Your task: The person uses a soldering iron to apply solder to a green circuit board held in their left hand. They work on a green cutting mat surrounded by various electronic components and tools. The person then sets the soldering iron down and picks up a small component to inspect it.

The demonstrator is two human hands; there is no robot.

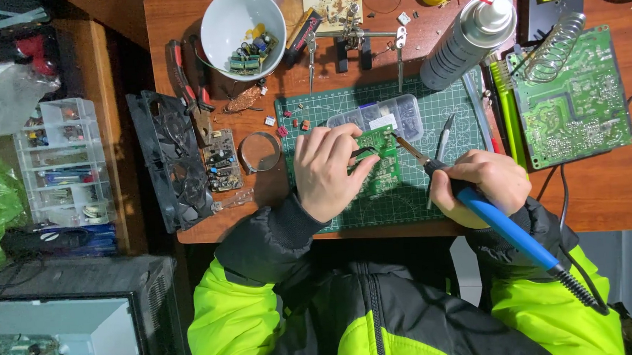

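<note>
A small green circuit board [382, 160] lies on a green cutting mat [441, 115] on the wooden desk. My left hand [325, 171] rests on the board's left side and grips black tweezers [362, 153] whose tips point at the board. My right hand [481, 186] holds a blue-handled soldering iron [499, 223]; its metal tip [404, 144] touches the board's upper right corner. The iron's black cable trails down to the right over my yellow sleeve.
A clear parts box [381, 114] lies just behind the board, metal tweezers [442, 138] to its right. A white bowl [242, 24] of components, a helping-hand clamp [356, 37], a spray can [466, 39], a large green board [575, 99] with a coil stand, and a black fan [167, 159] surround the mat.
</note>
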